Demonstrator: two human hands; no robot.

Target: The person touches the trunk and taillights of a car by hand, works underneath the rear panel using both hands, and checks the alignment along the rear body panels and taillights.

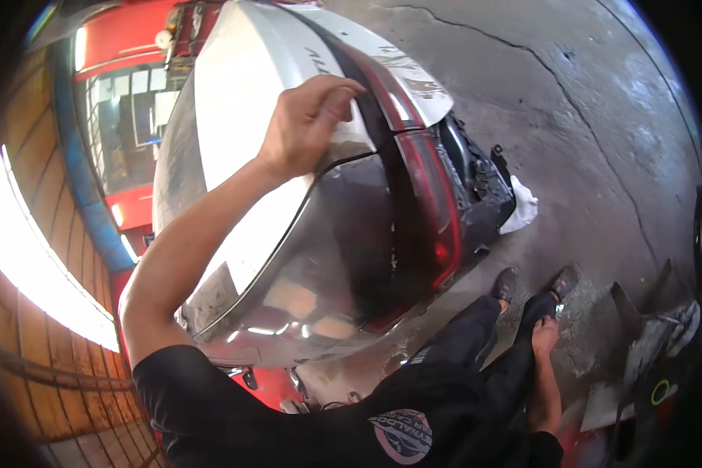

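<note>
My left hand (312, 125) is over the rear of a light-coloured car (249, 47), its fingers curled in and the thumb against them. Whatever it may hold is hidden under the palm. Just beyond its fingertips runs the dark trim and the long red tail light (437, 203), whose near end glows. A dark glossy body panel (327, 226) with reflections lies below that hand. My right hand (546, 335) hangs low beside my leg, fingers bent together; I cannot make out anything in it.
Black parts (472, 171) are exposed at the car's rear corner, with a white cloth (521, 207) beside them. Cracked, wet-looking concrete floor (585, 140) spreads to the right. My shoes (507, 285) stand near the car. A dark panel-like piece (655, 335) lies at the right.
</note>
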